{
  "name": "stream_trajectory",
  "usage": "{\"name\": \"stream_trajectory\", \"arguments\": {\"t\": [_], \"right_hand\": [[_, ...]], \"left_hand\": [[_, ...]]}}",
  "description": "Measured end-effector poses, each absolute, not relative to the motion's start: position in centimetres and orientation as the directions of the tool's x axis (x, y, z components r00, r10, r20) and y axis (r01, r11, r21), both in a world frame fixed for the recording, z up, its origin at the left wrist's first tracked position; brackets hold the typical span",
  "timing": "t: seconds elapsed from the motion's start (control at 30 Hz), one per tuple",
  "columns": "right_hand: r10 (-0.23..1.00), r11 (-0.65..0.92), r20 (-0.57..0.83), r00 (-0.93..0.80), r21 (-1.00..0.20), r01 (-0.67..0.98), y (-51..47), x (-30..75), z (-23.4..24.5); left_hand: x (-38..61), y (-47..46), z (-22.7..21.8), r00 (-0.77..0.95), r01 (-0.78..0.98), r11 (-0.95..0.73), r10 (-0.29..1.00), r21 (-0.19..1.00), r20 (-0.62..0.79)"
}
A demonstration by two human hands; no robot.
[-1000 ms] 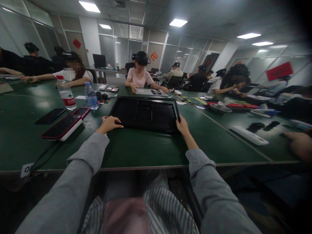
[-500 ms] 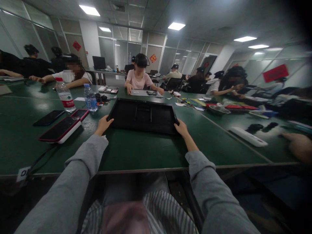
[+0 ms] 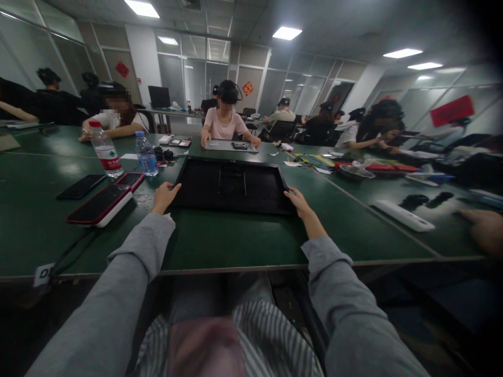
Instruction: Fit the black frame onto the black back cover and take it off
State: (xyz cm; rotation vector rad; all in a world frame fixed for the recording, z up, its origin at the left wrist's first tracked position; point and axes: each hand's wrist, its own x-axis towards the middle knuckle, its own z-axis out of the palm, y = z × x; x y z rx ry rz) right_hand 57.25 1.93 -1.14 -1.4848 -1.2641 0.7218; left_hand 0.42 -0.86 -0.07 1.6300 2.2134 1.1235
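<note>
Green tabletop [image 3: 236, 241] stretches before glass partitions [image 3: 171, 78]. At 12 o'clock from the wearer is a black panel [image 3: 198, 186], its recessed face upward. The left grip [image 3: 165, 197] pinches the panel's 9 o'clock edge; the right grip [image 3: 298, 202] holds its 3 o'clock edge. Toward 10 o'clock lies a red-edged device [image 3: 99, 203], with a red-labelled bottle [image 3: 108, 155] and a blue-capped bottle [image 3: 146, 156] just beyond; a white device [image 3: 404, 215] lies at 2 o'clock.

The big table [image 3: 243, 246] was green and shiny. On it lay a flat black tray [image 3: 264, 189]. To the left stood a bottle with a red cap [image 3: 107, 151] and a bottle with a blue cap [image 3: 146, 155], near a dark phone [image 3: 80, 187]. A long white thing [image 3: 404, 215] lay over on the right.
</note>
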Motion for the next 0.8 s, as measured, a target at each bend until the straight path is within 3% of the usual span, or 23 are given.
{"name": "stream_trajectory", "arguments": {"t": [0.13,0.33,0.53,0.8], "right_hand": [[0.949,-0.054,0.032,0.312,-0.963,0.263,1.4,56.8,-0.5],[0.938,0.062,0.158,0.308,-0.952,0.298,1.6,56.3,-0.6],[0.902,0.159,0.244,0.356,-0.955,0.251,2.5,57.1,-0.9],[0.669,0.037,0.352,0.655,-0.895,0.443,-0.7,58.3,1.4]], "left_hand": [[0.6,-1.2,-0.2,-0.372,0.789,0.112,0.869,0.604,0.326],[0.6,-1.1,-0.2,-0.357,0.793,0.096,0.874,0.602,0.330],[0.7,-0.6,0.1,-0.400,0.709,0.053,0.852,0.703,0.338],[-0.1,-0.3,-0.1,-0.506,0.630,0.119,0.812,0.767,0.291]]}}
